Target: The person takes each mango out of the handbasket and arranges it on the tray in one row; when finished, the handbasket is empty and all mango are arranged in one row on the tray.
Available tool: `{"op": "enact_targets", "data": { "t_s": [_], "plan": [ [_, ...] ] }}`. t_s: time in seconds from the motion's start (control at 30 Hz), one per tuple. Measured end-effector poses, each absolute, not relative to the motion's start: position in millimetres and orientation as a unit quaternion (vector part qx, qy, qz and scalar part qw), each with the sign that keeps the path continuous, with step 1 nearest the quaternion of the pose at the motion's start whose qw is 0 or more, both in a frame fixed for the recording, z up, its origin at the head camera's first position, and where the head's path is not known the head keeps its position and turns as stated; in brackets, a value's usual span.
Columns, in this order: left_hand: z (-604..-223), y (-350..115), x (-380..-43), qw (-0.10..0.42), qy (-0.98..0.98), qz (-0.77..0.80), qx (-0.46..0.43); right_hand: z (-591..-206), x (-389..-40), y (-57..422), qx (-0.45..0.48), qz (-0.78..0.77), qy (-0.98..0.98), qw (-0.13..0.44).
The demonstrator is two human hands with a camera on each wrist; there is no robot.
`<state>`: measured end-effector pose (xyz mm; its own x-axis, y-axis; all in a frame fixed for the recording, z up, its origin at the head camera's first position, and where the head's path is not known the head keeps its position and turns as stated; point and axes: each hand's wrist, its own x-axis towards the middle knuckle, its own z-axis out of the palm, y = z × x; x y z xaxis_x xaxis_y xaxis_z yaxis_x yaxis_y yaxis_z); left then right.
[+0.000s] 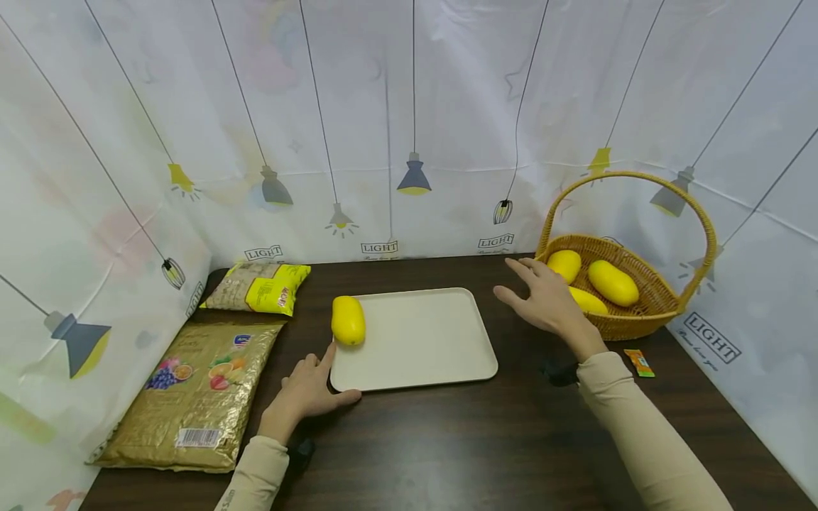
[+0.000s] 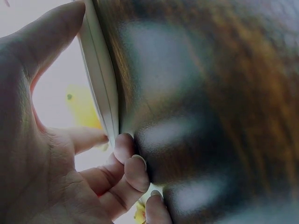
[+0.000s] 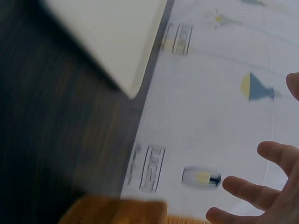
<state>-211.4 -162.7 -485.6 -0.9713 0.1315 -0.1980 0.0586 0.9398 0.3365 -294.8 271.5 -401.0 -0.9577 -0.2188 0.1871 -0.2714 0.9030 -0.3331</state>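
4 yellow fruits showing: 1 on tray, 3 in basket; wide-spread left hand touching tray, wide-spread right hand hovering.

Right hand, fingers spread; lamp-print backdrop behind; pale tray, dark table; woven basket at bottom.

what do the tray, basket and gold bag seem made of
Tray: probably plastic, smooth and fairly matt, judging by its even colour and rounded corners.
Basket: wicker or an imitation, textured, going by its weave.
Gold bag: apparently glossy plastic or foil film, given its wrinkles and glints.
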Motion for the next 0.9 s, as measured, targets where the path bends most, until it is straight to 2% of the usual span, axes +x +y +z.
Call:
{"op": "enact_targets", "data": {
  "t_s": [0.4, 0.9],
  "plan": [
    [-485.6, -164.0, -211.1, 0.114, 0.978, 0.169, 0.049, -396.5, -291.9, 368.2, 0.054, 0.144, -0.988, 0.005],
    [-484.1, -164.5, -208.9, 0.107, 0.977, 0.176, 0.053, -414.5, -299.0, 400.8, 0.045, 0.153, -0.986, -0.04]
  ]
}}
